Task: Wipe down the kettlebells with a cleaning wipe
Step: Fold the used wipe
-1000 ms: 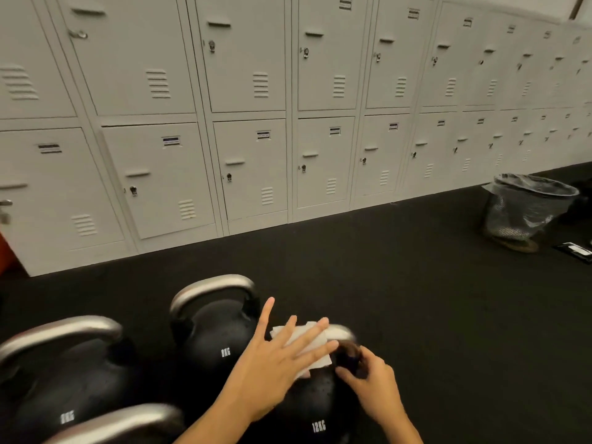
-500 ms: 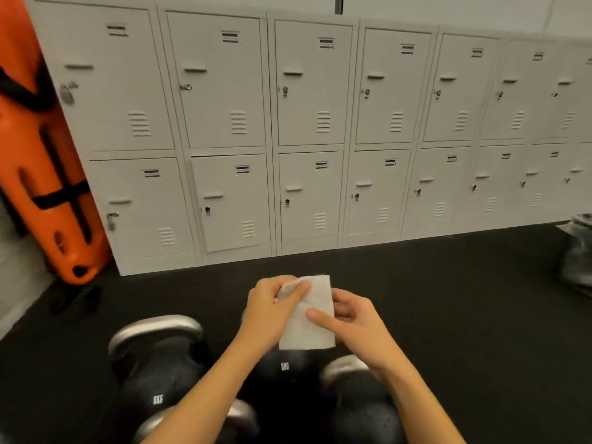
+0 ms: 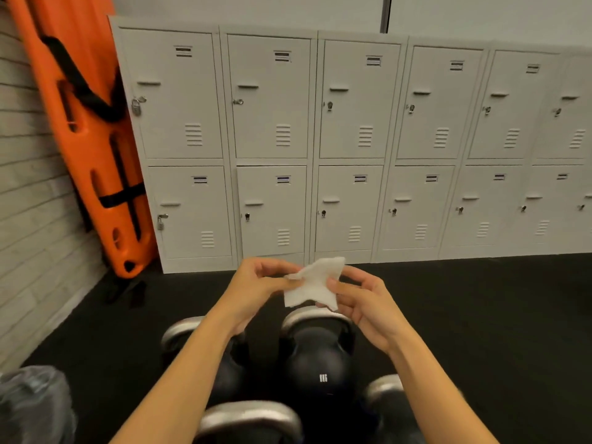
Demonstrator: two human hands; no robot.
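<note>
The 1 head view looks forward and down, near the hands point(image 3: 315, 291), facing the lockers point(image 3: 349, 145).

1. A gym locker room, by the look of it.
2. Beyond the hands, a long bank of grey lockers point(image 3: 320, 149) runs two tiers high, some with padlocks.
3. Beneath the hands, black kettlebells point(image 3: 317, 363) with steel handles stand on dark rubber floor point(image 3: 480, 315).
4. Far left of the hands, an orange rescue board point(image 3: 93, 133) leans against a brick wall point(image 3: 28, 219).
</note>
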